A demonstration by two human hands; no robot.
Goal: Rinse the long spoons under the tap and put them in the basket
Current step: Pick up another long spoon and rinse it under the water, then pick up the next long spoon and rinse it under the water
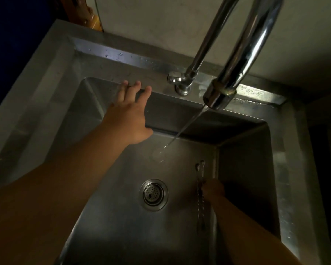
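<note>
Two long metal spoons (200,173) lie side by side on the floor of the steel sink, along its right wall. My right hand (213,189) is down at them, its fingers on their handles; whether it grips them I cannot tell. My left hand (131,117) reaches to the sink's back rim (107,81) with fingers spread, holding nothing. The curved tap spout (218,96) hangs over the basin and a thin stream of water (187,125) runs from it onto the sink floor. No basket is in view.
A round drain strainer (153,194) sits in the middle of the sink floor. The tap's base and lever (181,82) stand on the wet back ledge. A grey wall rises behind. The scene is dim.
</note>
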